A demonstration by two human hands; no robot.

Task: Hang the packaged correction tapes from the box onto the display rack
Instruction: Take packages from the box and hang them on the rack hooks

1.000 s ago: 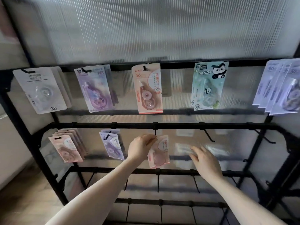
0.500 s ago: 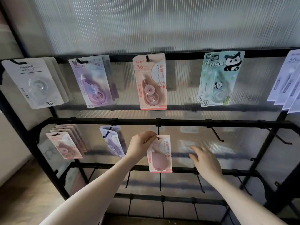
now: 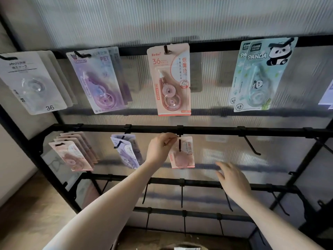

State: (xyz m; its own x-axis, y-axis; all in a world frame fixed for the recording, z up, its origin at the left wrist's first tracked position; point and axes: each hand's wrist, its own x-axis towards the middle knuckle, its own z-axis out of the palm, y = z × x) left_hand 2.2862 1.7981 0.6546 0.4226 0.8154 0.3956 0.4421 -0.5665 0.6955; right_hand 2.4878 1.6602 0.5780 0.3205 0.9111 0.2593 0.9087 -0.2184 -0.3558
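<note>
So the pink correction tape pack (image 3: 182, 153) sits on a middle-row hook (image 3: 179, 144) of the black display rack (image 3: 216, 131), left hand (image 3: 161, 148) pinching its top corner. Right hand (image 3: 232, 179) hovers lower right, fingers loosely spread, holding nothing.

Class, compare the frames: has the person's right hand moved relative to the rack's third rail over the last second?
No. The right hand hovers open just above the third rail, as before; the camera shifted instead.
</note>
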